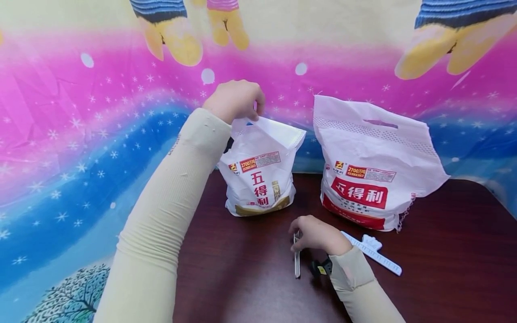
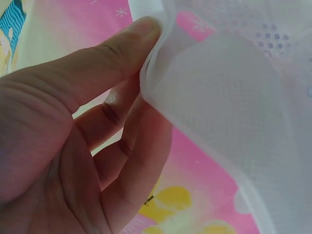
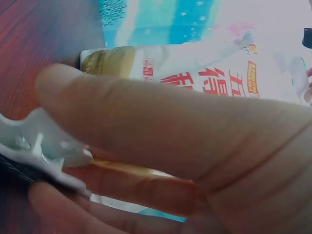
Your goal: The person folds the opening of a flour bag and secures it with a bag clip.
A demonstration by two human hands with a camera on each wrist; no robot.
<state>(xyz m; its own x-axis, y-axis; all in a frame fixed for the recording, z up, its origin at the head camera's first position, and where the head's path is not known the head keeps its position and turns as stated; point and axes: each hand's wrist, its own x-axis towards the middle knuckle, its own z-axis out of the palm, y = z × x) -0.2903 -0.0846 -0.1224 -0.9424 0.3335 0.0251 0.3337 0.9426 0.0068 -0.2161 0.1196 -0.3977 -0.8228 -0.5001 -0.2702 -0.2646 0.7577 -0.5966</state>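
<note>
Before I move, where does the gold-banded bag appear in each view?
Head: gold-banded bag at the centre.
Left wrist: its white top fills the right side, pinched by the left hand.
Right wrist: upper middle, turned sideways, beyond the right thumb.
Shared landmark: the snowflake backdrop.

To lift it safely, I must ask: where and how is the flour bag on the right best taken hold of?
I would grip the flour bag by its top band, coming from above, and hook through the handle slot. It stands upright, the flat band is its highest part, and the slot lies just under the upper edge.
</note>
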